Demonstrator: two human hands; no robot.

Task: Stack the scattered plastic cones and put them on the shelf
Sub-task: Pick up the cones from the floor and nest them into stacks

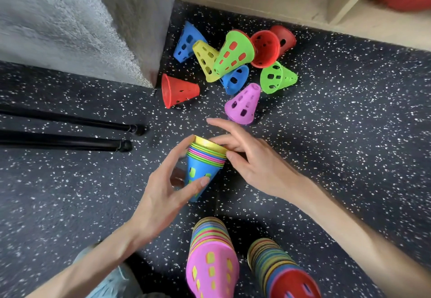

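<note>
Two hands worked at a small stack of cones (205,164) held just above the speckled floor (349,134). The left hand (163,195) gripped the stack, its fingers (177,157) and thumb curled round the blue outer cone, wide end up, likely so the next cone could drop in. The right hand (251,162) rested at the yellow rim with its fingers (221,126) spread and loose, clamped on nothing; it looked ready to steady the rim or reach on. Just beyond it stood a pink cone (243,105), the nearest loose one. Farther off, a heap of scattered cones (233,59) lay tipped against each other near the wooden shelf (338,17). Two tall finished stacks, one with a pink top (212,262) and one with a red top (279,272), stood near the person, perhaps waiting to be carried over together. Two black legs (70,132) lay on the left.
</note>
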